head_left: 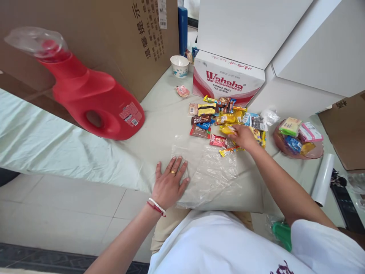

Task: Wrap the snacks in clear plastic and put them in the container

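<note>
My left hand lies flat on the tablecloth with its fingers spread, at the left edge of a clear plastic bag. My right hand reaches into a pile of wrapped snacks, fingers closed on a yellow snack packet. Around it lie a red snack packet, a thin yellow snack stick, a brown packet and several more wrapped snacks. My right hand and wrist hide part of the pile.
Behind the pile stands a Wahaha water carton. A pink bowl of packets and a white roll are at the right. A paper cup, a pink packet and a large red jug stand leftward.
</note>
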The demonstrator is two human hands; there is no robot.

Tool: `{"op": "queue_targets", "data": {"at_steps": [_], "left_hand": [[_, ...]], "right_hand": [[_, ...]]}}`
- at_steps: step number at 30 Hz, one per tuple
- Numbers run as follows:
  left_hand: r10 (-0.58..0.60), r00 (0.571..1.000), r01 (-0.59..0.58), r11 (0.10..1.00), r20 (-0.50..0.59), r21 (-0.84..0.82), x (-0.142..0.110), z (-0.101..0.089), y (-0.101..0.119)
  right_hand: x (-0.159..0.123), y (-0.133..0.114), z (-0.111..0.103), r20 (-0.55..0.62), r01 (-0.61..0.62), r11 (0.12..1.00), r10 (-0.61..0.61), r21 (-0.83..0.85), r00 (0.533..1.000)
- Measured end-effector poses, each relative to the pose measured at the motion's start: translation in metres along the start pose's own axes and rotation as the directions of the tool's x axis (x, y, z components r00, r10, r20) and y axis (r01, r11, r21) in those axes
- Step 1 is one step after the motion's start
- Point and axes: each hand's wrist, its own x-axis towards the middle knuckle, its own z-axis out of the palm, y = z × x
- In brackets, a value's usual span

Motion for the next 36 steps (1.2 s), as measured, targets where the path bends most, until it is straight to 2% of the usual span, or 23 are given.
{"op": "queue_targets", "data": {"at_steps": [3, 5, 7, 9, 10, 12, 13, 14, 15, 16, 18, 19, 20, 22, 23, 25, 26, 28, 31, 36], "left_hand": [[0.029, 0.999, -0.029, 1.0, 0.025, -0.001, 0.0, 0.002, 0.0], [0.036, 0.999, -0.036, 0.999, 0.031, -0.001, -0.001, 0.003, -0.001], [0.029, 0.999, -0.029, 1.0, 0.029, 0.003, -0.001, 0.004, -0.001], [0.024, 0.999, -0.024, 1.0, 0.03, 0.01, 0.0, 0.004, 0.0], [0.025, 0.999, -0.025, 1.0, 0.035, 0.013, 0.0, 0.004, 0.0], [0.03, 0.998, -0.031, 0.999, 0.051, 0.016, 0.0, 0.003, 0.0], [0.031, 0.998, -0.032, 0.999, 0.058, 0.017, 0.0, 0.003, 0.0], [0.029, 0.998, -0.03, 0.999, 0.062, 0.018, 0.0, 0.002, 0.001], [0.025, 0.998, -0.026, 1.0, 0.063, 0.017, 0.0, 0.002, 0.001], [0.02, 0.998, -0.021, 1.0, 0.063, 0.016, 0.0, 0.001, 0.001], [0.014, 0.998, -0.015, 1.0, 0.059, 0.011, 0.001, 0.001, 0.002], [0.013, 0.998, -0.014, 1.0, 0.058, 0.008, 0.001, 0.0, 0.002], [0.014, 0.998, -0.014, 1.0, 0.058, 0.006, 0.001, 0.0, 0.003], [0.015, 0.998, -0.016, 1.0, 0.057, 0.005, 0.001, 0.001, 0.003], [0.016, 0.998, -0.017, 1.0, 0.056, 0.006, 0.001, 0.001, 0.003], [0.019, 0.998, -0.02, 1.0, 0.057, 0.008, 0.001, 0.002, 0.002], [0.019, 0.998, -0.019, 1.0, 0.057, 0.009, 0.001, 0.002, 0.002], [0.009, 0.998, -0.01, 1.0, 0.06, 0.008, 0.001, 0.002, 0.003], [-0.012, 0.998, 0.011, 1.0, 0.062, 0.002, 0.001, 0.002, 0.004], [-0.019, 0.997, 0.019, 1.0, 0.075, -0.007, 0.001, 0.001, 0.005]], "right_hand": [[-0.029, 0.001, -0.029, -0.223, -0.047, 0.994, 0.069, 0.101, 0.972], [-0.054, -0.018, -0.041, -0.255, 0.063, 0.979, -0.012, 0.194, 0.967], [-0.078, -0.048, -0.04, -0.138, 0.198, 0.931, -0.162, 0.306, 0.977], [-0.096, -0.077, -0.029, 0.047, 0.236, 0.868, -0.284, 0.437, 0.958], [-0.102, -0.088, -0.021, 0.159, 0.206, 0.835, -0.327, 0.511, 0.931], [-0.106, -0.101, -0.004, 0.393, 0.072, 0.788, -0.381, 0.611, 0.837], [-0.105, -0.103, 0.003, 0.49, 0.002, 0.792, -0.379, 0.611, 0.785], [-0.103, -0.102, 0.008, 0.555, -0.038, 0.823, -0.347, 0.567, 0.756], [-0.101, -0.101, 0.011, 0.58, -0.04, 0.874, -0.286, 0.484, 0.762], [-0.099, -0.099, 0.012, 0.56, -0.013, 0.93, -0.211, 0.368, 0.801], [-0.098, -0.095, 0.008, 0.399, 0.055, 0.994, -0.09, 0.098, 0.913], [-0.099, -0.095, 0.004, 0.304, 0.083, 0.996, -0.074, -0.014, 0.95], [-0.101, -0.095, 0.0, 0.236, 0.118, 0.989, -0.096, -0.083, 0.967], [-0.108, -0.099, -0.004, 0.223, 0.249, 0.964, -0.223, -0.094, 0.949], [-0.111, -0.102, -0.002, 0.261, 0.333, 0.941, -0.307, -0.057, 0.915], [-0.117, -0.107, 0.005, 0.371, 0.466, 0.884, -0.441, 0.024, 0.817], [-0.12, -0.108, 0.009, 0.418, 0.499, 0.866, -0.468, 0.041, 0.779], [-0.124, -0.106, 0.017, 0.468, 0.526, 0.85, -0.474, 0.023, 0.746], [-0.13, -0.092, 0.022, 0.465, 0.533, 0.846, -0.472, -0.002, 0.749], [-0.134, -0.058, 0.011, 0.382, 0.394, 0.919, -0.37, 0.016, 0.847]]}}
